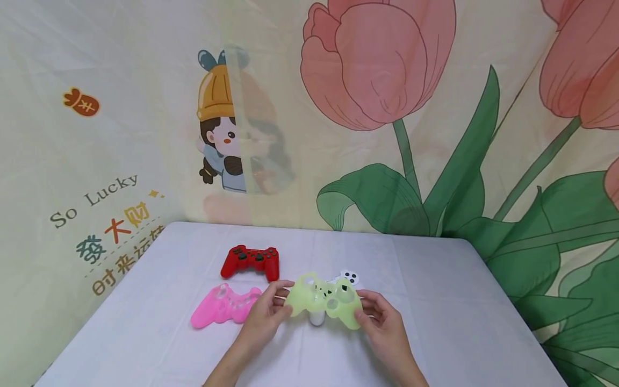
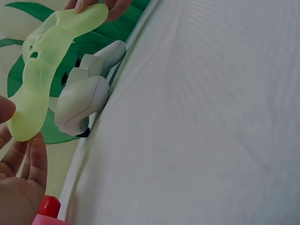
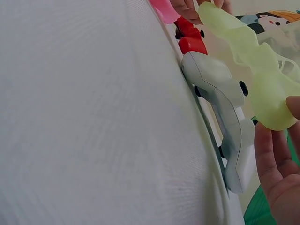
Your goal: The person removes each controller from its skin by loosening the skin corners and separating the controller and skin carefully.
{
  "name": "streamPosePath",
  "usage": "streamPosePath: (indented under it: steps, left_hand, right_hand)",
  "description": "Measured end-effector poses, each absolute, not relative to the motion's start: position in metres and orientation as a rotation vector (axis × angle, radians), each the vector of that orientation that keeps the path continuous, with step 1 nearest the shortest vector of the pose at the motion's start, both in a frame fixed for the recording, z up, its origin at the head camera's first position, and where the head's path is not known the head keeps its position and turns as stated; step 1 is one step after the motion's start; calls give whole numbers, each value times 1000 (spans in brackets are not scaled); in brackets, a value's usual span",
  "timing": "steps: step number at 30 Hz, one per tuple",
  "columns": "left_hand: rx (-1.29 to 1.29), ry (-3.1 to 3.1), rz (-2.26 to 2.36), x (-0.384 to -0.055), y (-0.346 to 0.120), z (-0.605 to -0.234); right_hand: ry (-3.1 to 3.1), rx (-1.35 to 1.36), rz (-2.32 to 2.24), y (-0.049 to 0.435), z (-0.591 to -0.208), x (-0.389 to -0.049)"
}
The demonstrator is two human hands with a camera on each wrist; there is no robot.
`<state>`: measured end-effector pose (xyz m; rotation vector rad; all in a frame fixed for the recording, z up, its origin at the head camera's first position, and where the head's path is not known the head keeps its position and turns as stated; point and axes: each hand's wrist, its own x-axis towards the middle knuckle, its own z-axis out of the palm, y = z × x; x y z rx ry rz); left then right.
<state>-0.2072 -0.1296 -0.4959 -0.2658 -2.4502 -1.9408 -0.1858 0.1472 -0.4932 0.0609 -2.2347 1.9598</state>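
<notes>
A pale yellow-green silicone controller cover (image 1: 316,298) is held up above the table between both hands. My left hand (image 1: 265,314) pinches its left grip end between thumb and fingers. At the other end, the right hand (image 1: 384,325) pinches the right grip the same way. Below the cover lies a white game controller (image 3: 220,98), mostly hidden by it in the head view; one grip and a button cluster peek out. Both wrist views show a gap between the cover (image 2: 44,70) and the white controller (image 2: 82,101).
A pink controller cover (image 1: 224,306) lies left of the left hand, partly behind its fingers. Behind it sits a red game controller (image 1: 251,262). The table has a white cloth (image 1: 450,301), and a printed curtain (image 1: 271,209) hangs along its back edge.
</notes>
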Motion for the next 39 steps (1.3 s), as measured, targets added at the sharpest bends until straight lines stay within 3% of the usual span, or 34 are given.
streamPosePath:
  steps: [39]
  left_hand:
    - [-363, -2569, -1796, -206, -125, -492]
  right_hand:
    - [-2414, -46, 1797, 154, -487, -184]
